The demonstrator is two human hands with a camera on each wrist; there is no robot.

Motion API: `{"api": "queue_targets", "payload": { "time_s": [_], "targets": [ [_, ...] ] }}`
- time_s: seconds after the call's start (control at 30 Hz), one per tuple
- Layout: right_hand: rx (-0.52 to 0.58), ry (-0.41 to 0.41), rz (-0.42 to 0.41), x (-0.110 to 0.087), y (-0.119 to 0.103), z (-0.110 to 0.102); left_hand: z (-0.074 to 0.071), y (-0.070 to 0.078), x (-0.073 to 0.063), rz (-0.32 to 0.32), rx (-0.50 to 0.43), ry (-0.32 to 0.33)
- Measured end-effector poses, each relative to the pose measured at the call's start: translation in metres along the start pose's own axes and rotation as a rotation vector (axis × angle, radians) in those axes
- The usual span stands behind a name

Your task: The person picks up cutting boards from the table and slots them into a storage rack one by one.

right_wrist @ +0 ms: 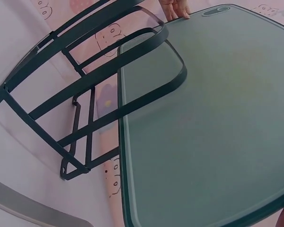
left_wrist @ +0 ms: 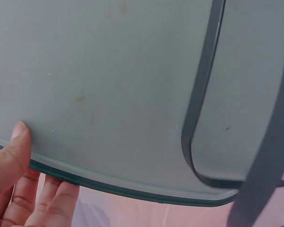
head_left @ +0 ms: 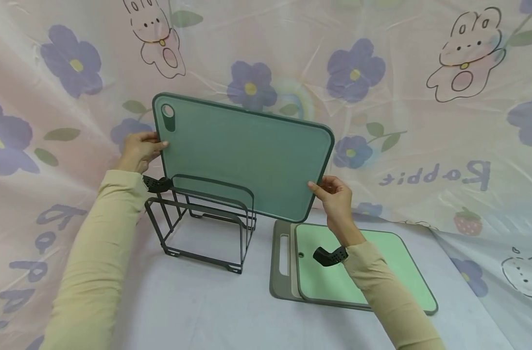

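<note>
Between both hands a dark green cutting board (head_left: 244, 155) is held up, tilted lower on its right side. My left hand (head_left: 140, 149) pinches its left edge, thumb on the near face and fingers behind, below the oval hole in the corner. My right hand (head_left: 334, 197) grips the lower right edge the same way. Just under and in front of the board stands a black wire rack (head_left: 196, 209), whose bars overlap the board's lower left part. In the left wrist view, the thumb (left_wrist: 14, 156) lies flat on the board's face.
On the white table (head_left: 196, 306), right of the rack, a light green cutting board (head_left: 392, 262) lies on a grey-edged board with a handle slot (head_left: 278, 287). A cloth printed with rabbits and flowers (head_left: 292, 53) hangs behind.
</note>
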State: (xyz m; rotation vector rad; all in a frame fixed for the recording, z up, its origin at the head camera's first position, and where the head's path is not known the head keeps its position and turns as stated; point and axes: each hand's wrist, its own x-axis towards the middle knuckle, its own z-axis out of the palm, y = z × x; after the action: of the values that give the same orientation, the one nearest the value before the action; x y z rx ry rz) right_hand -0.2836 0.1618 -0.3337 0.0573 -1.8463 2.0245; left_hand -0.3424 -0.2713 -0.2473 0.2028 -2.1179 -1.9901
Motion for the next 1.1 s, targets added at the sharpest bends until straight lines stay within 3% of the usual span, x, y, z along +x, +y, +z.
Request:
{"api": "queue_targets", "payload": {
  "time_s": [0.23, 0.53, 0.83, 1.1],
  "targets": [
    [0.000, -0.011, 0.021, 0.003, 0.011, 0.008, -0.009, -0.007, -0.003, 0.000, -0.026, -0.003],
    [0.008, -0.006, 0.053, 0.007, 0.026, 0.012, -0.010, -0.009, -0.005, -0.018, 0.023, 0.024],
    [0.040, -0.007, 0.048, 0.010, 0.038, 0.021, -0.020, -0.009, -0.007, -0.015, 0.072, -0.019],
    [-0.014, -0.005, 0.066, 0.008, 0.045, 0.028, -0.027, -0.011, -0.011, -0.025, 0.019, -0.025]
  ]
}}
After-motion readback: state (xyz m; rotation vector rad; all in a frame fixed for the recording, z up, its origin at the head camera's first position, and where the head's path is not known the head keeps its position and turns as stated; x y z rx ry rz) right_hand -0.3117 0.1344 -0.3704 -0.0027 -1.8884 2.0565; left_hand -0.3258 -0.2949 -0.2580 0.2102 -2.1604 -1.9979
